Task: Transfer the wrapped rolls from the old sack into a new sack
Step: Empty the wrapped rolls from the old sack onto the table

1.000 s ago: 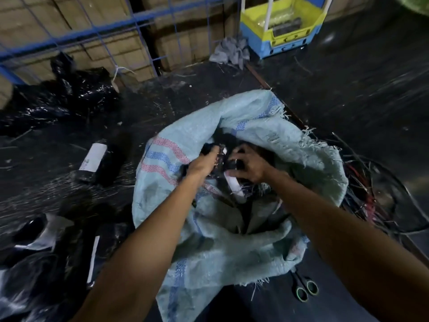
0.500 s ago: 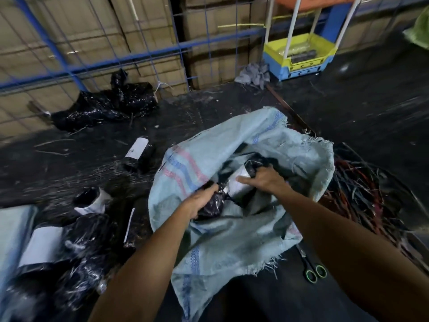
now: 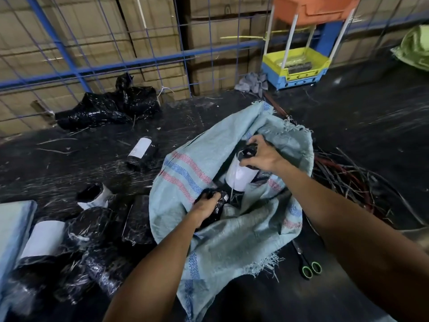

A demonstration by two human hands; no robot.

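Observation:
A frayed pale green woven sack [image 3: 234,240] with red and blue stripes lies open on the dark floor. My right hand [image 3: 261,155] grips the top of a black-wrapped roll with a white label [image 3: 240,176], lifted upright out of the sack's mouth. My left hand [image 3: 206,205] grips a second black-wrapped roll [image 3: 219,202] at the sack's left rim. Several more wrapped rolls [image 3: 76,231] lie on the floor at the left, and one roll [image 3: 140,152] lies further back. A corner of another pale sack [image 3: 11,228] shows at the left edge.
Green-handled scissors [image 3: 306,263] lie right of the sack. A tangle of dark and red straps [image 3: 348,182] sits at the right. Black plastic wrap [image 3: 109,105] lies by the blue wire fence [image 3: 116,63] with cardboard boxes behind it. A yellow and blue crate stand [image 3: 297,66] is at the back.
Both hands have come up out of the sack, each with a wrapped roll. The right hand's labelled roll now stands clear of the opening. My view has tilted up and back.

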